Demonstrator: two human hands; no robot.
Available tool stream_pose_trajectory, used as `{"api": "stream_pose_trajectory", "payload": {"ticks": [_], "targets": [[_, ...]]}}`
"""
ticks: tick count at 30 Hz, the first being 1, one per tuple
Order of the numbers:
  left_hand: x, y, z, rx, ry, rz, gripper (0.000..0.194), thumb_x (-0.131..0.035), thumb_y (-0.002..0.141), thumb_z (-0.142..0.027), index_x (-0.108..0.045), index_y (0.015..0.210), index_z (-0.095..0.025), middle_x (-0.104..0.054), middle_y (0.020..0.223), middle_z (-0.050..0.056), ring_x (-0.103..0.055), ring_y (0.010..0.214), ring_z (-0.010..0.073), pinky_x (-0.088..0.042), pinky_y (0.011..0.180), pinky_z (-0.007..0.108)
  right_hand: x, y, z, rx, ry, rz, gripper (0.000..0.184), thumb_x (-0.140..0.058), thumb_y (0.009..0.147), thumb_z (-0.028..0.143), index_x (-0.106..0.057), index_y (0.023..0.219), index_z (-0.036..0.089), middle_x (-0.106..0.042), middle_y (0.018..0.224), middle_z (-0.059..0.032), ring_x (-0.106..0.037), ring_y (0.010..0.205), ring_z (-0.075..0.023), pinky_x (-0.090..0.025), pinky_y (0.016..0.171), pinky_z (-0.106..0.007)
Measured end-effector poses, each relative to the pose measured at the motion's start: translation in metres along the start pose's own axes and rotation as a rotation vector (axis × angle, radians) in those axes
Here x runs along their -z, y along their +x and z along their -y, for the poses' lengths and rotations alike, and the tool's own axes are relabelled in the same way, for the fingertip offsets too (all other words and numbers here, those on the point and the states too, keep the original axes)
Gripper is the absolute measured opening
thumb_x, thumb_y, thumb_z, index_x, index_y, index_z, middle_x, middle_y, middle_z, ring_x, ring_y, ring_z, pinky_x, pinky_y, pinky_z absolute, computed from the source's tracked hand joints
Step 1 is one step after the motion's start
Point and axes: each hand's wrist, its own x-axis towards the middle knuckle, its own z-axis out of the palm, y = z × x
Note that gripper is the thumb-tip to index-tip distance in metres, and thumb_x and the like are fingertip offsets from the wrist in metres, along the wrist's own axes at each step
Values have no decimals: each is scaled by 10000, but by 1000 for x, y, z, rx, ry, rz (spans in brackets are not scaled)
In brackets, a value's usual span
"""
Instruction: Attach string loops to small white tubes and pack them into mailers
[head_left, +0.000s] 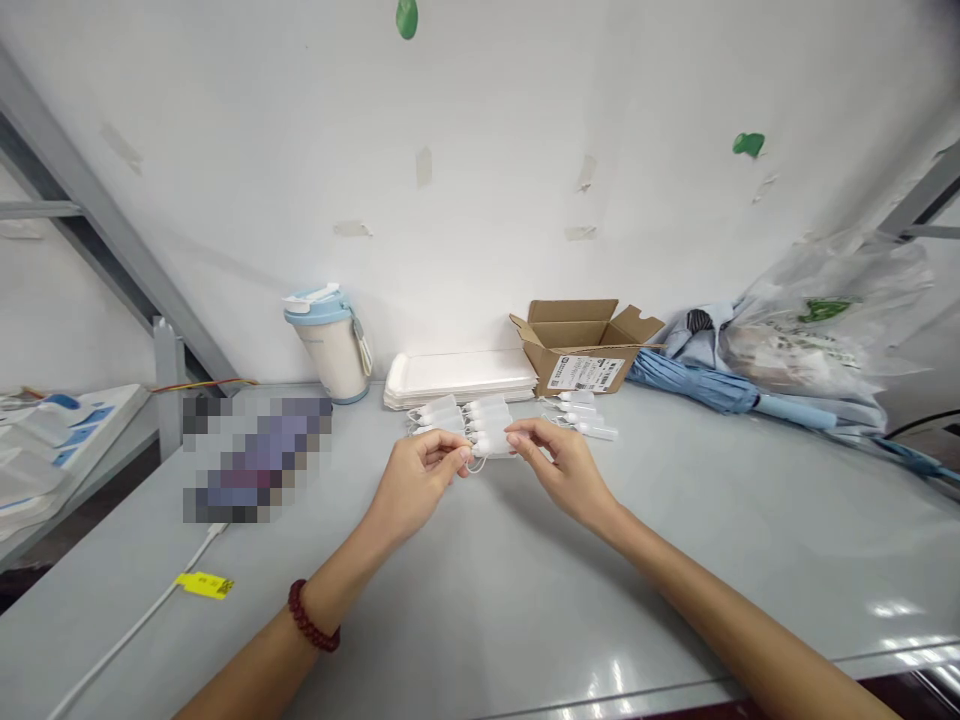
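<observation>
My left hand (420, 475) and my right hand (562, 465) meet over the middle of the table. Between them lies a small white tube (493, 444) with a thin white cord loop at its left end. The left fingers pinch the corded end, while the right thumb and forefinger close on the opposite end. Just behind it, several similar white tubes (486, 410) lie side by side in a row. Another row of tubes (439, 412) is beside it to the left, partly hidden by my left hand. Several loose tubes (596, 432) lie to the right.
Behind the tubes are a stack of white trays (465, 372) and an open cardboard box (581, 355). A tumbler (334, 350) stands left, near a blurred-out object (262, 460) and a white cable (135, 630). A folded blue umbrella (697, 380) and plastic bag (817, 330) lie right.
</observation>
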Motion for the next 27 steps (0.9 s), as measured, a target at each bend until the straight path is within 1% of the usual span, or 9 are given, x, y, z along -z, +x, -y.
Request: {"api": "stream_pose_trajectory", "payload": {"ticks": [4, 7, 12, 15, 20, 22, 25, 27], "targets": [[2, 1, -2, -48, 47, -5, 171, -565, 729, -315, -641, 733, -163, -626, 643, 19, -587, 648, 160, -448, 627, 265, 6, 4, 2, -2, 1, -2, 258, -480, 860, 385, -637, 824, 184, -654, 748, -32, -567, 681, -158, -425, 611, -263], [2, 1, -2, -64, 50, -15, 171, -565, 725, -320, -636, 707, -165, -627, 639, 15, -591, 647, 159, -456, 644, 266, 8, 5, 2, -40, 38, -12, 264, -484, 855, 391, -637, 800, 183, -665, 774, -40, -583, 728, -172, -437, 628, -269], [0, 2, -2, -54, 15, -21, 159, -579, 715, -306, -631, 686, -158, -621, 622, 11, -591, 644, 154, -460, 657, 263, 6, 5, 1, -86, 65, -14, 265, -500, 843, 395, -637, 779, 178, -660, 760, -40, -589, 725, -173, -434, 634, -271], [3, 2, 1, -50, 1, -33, 166, -587, 716, -307, -638, 702, -150, -624, 630, 16, -591, 656, 155, -455, 658, 257, 4, 5, 0, -96, 94, -12, 276, -502, 840, 408, -631, 774, 173, -658, 764, -43, -589, 722, -171, -430, 642, -274], [9, 4, 1, -37, -1, -77, 247, -548, 764, -377, -650, 756, -152, -648, 689, 32, -587, 656, 150, -442, 619, 245, 3, 3, -2, -128, 120, -35, 278, -506, 835, 425, -623, 811, 174, -657, 761, -41, -584, 709, -165, -416, 593, -261], [9, 4, 0, -27, 10, -46, 261, -545, 765, -395, -653, 756, -158, -648, 700, 30, -581, 650, 149, -437, 603, 241, 3, 3, -2, -126, 120, -36, 271, -513, 834, 416, -628, 812, 172, -657, 759, -39, -580, 710, -161, -413, 591, -257], [11, 4, -2, -8, 51, 51, 246, -560, 750, -388, -648, 740, -159, -621, 657, 15, -555, 615, 138, -422, 576, 233, 3, 2, 0, -121, 111, -14, 265, -505, 844, 397, -634, 807, 168, -658, 775, -39, -572, 712, -154, -409, 592, -253], [16, 5, -4, 6, 97, 118, 234, -561, 744, -375, -635, 706, -156, -597, 625, 4, -529, 581, 126, -405, 554, 226, 1, 1, 0, -103, 98, 21, 250, -502, 853, 379, -635, 816, 170, -657, 775, -34, -566, 708, -146, -411, 599, -250]]}}
